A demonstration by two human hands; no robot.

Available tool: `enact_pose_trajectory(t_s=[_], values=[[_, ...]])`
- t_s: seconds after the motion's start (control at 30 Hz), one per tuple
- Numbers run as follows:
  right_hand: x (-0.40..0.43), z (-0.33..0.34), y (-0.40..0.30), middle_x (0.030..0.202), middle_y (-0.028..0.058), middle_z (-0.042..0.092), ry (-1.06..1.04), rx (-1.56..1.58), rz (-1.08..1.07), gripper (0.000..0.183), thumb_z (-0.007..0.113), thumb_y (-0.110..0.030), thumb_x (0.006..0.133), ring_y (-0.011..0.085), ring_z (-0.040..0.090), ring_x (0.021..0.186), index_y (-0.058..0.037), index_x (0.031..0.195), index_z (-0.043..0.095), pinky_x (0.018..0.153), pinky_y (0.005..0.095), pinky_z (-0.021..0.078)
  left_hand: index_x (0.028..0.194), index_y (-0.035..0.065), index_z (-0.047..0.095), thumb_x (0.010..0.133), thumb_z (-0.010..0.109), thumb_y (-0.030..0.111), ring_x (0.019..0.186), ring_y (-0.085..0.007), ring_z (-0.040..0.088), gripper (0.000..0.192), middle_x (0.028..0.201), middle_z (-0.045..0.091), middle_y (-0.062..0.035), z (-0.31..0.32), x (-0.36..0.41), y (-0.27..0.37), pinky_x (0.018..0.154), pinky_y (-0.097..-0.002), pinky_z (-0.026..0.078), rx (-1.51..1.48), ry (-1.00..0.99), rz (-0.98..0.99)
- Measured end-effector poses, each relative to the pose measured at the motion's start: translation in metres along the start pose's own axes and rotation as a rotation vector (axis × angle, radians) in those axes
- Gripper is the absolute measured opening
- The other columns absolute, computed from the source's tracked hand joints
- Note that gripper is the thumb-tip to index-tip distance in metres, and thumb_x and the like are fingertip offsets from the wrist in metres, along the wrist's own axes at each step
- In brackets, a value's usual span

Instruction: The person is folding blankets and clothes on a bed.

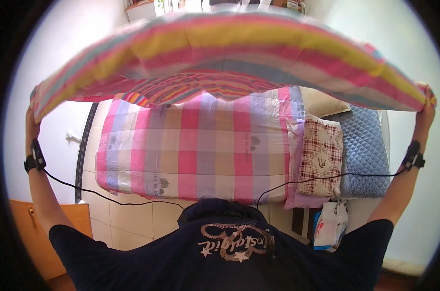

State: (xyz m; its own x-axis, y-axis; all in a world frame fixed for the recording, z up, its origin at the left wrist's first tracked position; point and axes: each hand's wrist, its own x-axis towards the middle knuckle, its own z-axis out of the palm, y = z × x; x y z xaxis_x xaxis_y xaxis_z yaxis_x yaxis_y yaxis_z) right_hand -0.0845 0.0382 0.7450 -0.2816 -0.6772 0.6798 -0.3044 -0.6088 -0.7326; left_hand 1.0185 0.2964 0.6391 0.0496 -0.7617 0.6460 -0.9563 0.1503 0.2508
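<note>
A striped quilt [241, 40] in pink, yellow and blue-grey is stretched in the air across the upper view, blurred along its far edge. My left hand [32, 118] grips its left corner and my right hand [426, 105] its right corner, both arms spread wide. Below it lies a bed with a pink, lilac and beige checked bedspread [205, 145]. At the bed's right end are a plaid pillow [320, 158], a cream pillow [321, 102] partly hidden by the quilt, and a blue quilted pad [365, 152].
Black cables [121, 203] run from a band on each wrist towards my body. A wooden panel [52, 232] stands at the lower left, with tiled floor [129, 222] beside it. Plastic bags [331, 225] are near the bed's right end. White walls flank both sides.
</note>
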Motion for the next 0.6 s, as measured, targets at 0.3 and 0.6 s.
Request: enact_pose_trajectory(t_s=[0.3,0.6], values=[[-0.251,-0.052,0.192,0.092,0.0023,0.057,0.056,-0.117,0.662,0.036,0.063,-0.031,0.082,0.0122,0.056,0.079,-0.0004,0.099,0.054,0.068,0.0263,0.0461,0.115,-0.0022,0.049,0.081,0.064,0.028,0.088,-0.018,0.06,0.047,0.101,0.06,-0.0093,0.074,-0.154,0.063,0.072,-0.0296,0.052,-0.668,-0.076,-1.035],[-0.454,-0.125,0.259,0.093,0.0047,0.058,0.165,0.057,1.083,0.037,0.066,-0.026,0.081,0.0143,0.055,0.077,-0.0003,0.104,0.054,0.065,0.0298,0.0452,0.109,-0.0029,0.053,0.08,0.064,0.016,0.081,-0.0188,0.06,0.036,0.095,0.06,-0.0092,0.092,-0.333,0.122,0.067,-0.0307,0.049,-0.657,-0.072,-1.272]])
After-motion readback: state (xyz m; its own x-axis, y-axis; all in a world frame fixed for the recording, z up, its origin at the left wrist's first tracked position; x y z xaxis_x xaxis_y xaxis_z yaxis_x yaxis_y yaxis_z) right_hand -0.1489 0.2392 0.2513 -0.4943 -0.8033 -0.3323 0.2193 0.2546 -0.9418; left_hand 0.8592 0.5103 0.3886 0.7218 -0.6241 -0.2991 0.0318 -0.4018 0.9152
